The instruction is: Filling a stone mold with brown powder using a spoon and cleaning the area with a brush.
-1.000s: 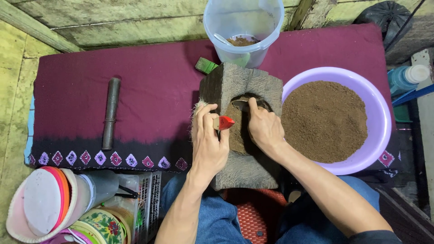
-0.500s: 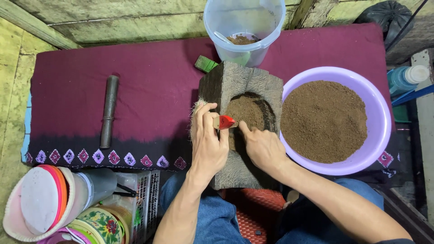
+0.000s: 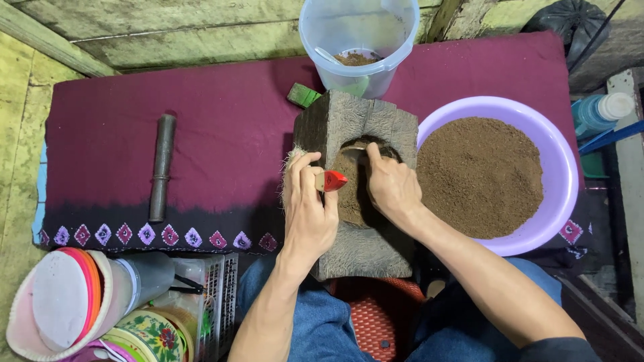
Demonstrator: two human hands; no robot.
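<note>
Brown powder fills the round hollow of the grey, weathered wooden block mould, which stands on the maroon cloth just left of the wide lilac plastic basin. That basin is heaped with the same brown powder, so plenty of stock looks left to work. The right hand presses into the hollow, fingers bent down on the powder and gripping nothing. The left hand rests on the block's left edge, closed on a small red tool. Packing of this one hollow seems under way, not finished. A dark metal rod lies untouched, well apart to the left. At the far side a clear plastic bucket holds a little powder.
</note>
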